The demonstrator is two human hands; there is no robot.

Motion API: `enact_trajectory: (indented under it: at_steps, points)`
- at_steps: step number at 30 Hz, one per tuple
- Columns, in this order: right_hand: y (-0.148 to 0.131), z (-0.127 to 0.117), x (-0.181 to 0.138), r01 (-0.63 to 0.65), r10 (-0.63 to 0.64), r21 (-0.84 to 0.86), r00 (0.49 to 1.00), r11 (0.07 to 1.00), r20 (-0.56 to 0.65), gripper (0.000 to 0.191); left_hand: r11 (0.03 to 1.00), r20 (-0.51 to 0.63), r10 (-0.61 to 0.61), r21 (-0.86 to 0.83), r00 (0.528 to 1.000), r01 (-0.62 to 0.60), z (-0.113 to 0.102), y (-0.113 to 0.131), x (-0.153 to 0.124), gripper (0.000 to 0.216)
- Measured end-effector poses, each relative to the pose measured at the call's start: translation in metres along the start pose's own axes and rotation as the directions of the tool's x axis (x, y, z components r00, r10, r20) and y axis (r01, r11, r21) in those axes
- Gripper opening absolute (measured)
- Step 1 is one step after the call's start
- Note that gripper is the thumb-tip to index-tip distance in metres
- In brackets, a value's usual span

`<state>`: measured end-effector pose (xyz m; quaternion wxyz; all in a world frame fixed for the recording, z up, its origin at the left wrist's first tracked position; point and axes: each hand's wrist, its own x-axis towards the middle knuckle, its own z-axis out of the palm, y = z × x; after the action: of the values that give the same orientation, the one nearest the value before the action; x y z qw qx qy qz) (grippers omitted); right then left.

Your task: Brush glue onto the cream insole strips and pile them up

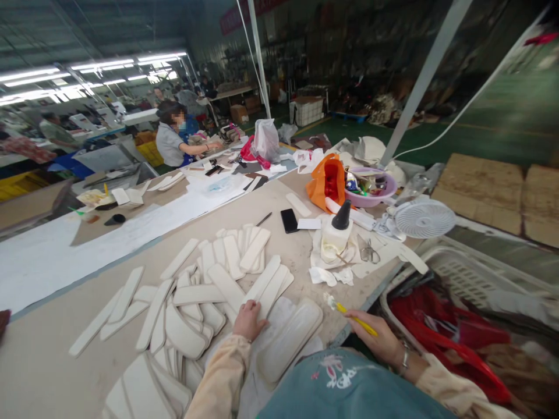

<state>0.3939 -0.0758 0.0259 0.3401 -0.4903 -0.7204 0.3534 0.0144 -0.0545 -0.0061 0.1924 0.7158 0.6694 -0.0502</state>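
Observation:
My right hand (379, 338) is closed around a yellow-handled brush (364, 326), whose bristle end carries white stuff and points left over the table edge. My left hand (250, 321) rests with its thumb spread at the near end of a pale strip (262, 279), one of a fanned group. Just right of it, a stack of pale, round-ended panels (290, 340) lies on white sheeting in front of my body. Many loose pale pieces (187, 326) spread in an overlapping heap to the left.
A white container with a black cone (341, 215) stands on stained paper beside scissors (370, 251). Behind are a phone (289, 221), an orange bag (325, 183), a pink basin (373, 198) and a fan (423, 218). A crate (463, 265) is at right; a co-worker (172, 139) is further back.

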Motion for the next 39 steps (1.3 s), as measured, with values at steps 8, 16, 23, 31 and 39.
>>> enact_trajectory:
  at_steps: [8,16,23,31,39]
  points:
    - [-0.004,0.0,0.006,0.038,-0.038,-0.012,0.999,0.999,0.03,0.02,1.0,-0.099,0.017,-0.02,0.995,-0.019,-0.009,0.006,-0.003,0.021]
    - [-0.001,-0.01,0.012,0.005,-0.005,0.045,1.0,0.999,0.016,0.023,0.992,-0.25,-0.076,-0.121,0.965,0.046,-0.046,0.019,-0.038,0.031]
    - [-0.005,-0.005,0.035,-0.049,0.031,0.223,0.996,0.974,0.082,0.016,0.865,-0.077,-0.01,-0.501,0.997,-0.03,-0.041,0.072,-0.112,0.035]
    - [-0.007,0.012,0.026,-0.116,0.076,0.148,0.964,0.982,0.254,0.028,0.57,0.089,-0.197,-0.8,0.976,0.188,0.03,0.107,-0.15,0.037]
    - [0.002,0.032,0.034,0.049,-0.035,-0.047,0.963,0.998,0.266,0.021,0.038,0.254,-0.565,-0.942,0.785,0.333,0.086,0.092,-0.161,0.03]
